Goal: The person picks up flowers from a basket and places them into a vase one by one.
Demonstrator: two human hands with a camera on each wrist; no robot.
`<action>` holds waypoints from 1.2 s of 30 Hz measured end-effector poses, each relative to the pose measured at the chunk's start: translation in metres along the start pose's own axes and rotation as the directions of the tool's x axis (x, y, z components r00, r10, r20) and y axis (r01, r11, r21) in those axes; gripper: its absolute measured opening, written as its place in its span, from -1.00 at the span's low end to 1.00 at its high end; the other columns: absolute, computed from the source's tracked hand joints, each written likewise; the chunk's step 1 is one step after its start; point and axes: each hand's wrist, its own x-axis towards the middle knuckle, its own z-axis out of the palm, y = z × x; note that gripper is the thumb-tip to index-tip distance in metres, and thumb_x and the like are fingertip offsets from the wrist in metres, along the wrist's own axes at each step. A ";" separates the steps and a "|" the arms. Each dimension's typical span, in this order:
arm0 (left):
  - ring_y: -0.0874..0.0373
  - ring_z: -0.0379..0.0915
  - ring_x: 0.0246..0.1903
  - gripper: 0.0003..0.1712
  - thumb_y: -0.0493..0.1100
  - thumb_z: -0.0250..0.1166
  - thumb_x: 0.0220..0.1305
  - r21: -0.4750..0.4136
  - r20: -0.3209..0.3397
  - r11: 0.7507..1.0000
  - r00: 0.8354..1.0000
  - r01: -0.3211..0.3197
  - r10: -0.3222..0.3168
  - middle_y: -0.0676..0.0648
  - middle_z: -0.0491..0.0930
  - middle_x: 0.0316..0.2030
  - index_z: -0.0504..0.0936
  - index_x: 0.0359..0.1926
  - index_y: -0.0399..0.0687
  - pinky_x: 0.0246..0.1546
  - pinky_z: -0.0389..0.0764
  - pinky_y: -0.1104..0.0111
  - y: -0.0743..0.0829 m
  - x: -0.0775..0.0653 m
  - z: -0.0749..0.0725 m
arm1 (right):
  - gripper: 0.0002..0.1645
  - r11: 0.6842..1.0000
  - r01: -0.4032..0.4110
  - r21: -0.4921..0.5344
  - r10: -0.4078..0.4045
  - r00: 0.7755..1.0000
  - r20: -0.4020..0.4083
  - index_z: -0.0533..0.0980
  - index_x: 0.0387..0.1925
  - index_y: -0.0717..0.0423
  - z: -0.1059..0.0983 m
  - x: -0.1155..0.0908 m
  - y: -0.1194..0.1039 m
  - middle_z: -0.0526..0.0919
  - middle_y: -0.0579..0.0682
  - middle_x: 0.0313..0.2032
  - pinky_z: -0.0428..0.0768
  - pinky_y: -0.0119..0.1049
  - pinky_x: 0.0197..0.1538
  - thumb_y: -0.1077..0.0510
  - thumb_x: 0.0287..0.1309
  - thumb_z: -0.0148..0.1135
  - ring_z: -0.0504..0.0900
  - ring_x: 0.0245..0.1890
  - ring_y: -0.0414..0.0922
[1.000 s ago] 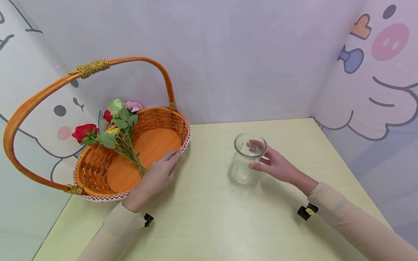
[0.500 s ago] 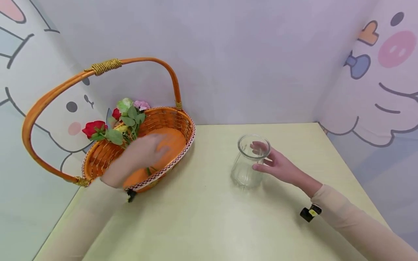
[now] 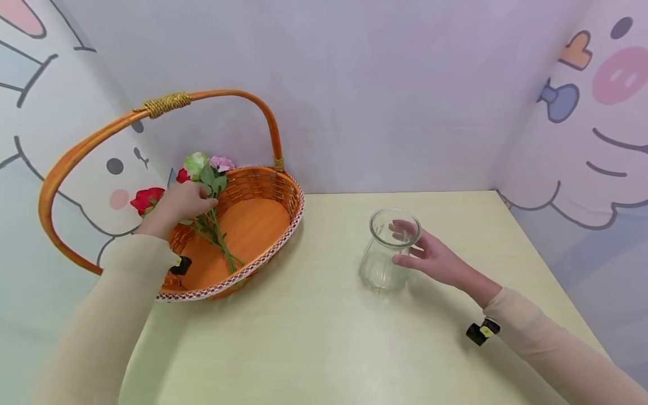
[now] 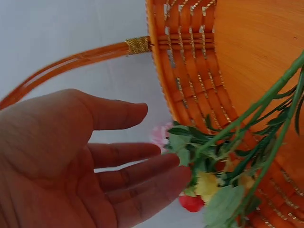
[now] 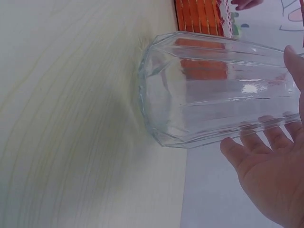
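Left hand [image 3: 186, 201], in a beige sleeve [image 3: 134, 261], is reaching over the left part of an oval orange woven basket [image 3: 263, 219] with an arched handle [image 3: 273, 132]; its fingers are extending loosely, thumb spread apart, holding nothing, and lying close to a bunch of flowers. Contact unclear. The bunch is leaning across the basket's left side, long green stems [image 3: 220, 243] resting inside: a red rose [image 3: 147, 199], a pale green bloom [image 3: 195, 165] and a pink bloom [image 3: 221, 163] are showing near the rim, a yellow bloom [image 4: 206, 186] in the left wrist view. Right hand [image 3: 430, 260] is holding a clear, ribbed glass vase [image 3: 383, 271] by its upper side, thumb on the near side, fingers curving behind the glass. The vase is standing upright on the pale wooden surface [image 3: 324, 343], well apart from the basket. A white backdrop [image 3: 379, 101] is rising behind.
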 end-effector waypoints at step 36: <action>0.05 0.68 -0.55 -0.59 -0.20 0.28 0.40 -0.563 0.075 0.796 0.973 0.220 -0.216 -0.10 0.64 -0.57 0.53 -0.01 -0.58 -0.35 0.77 0.16 -0.055 0.041 0.052 | -0.12 1.000 -0.021 0.011 0.021 1.000 -0.019 0.20 0.50 0.02 0.002 0.001 0.002 0.30 0.08 0.46 0.26 0.14 0.43 0.17 0.26 0.42 0.25 0.47 0.09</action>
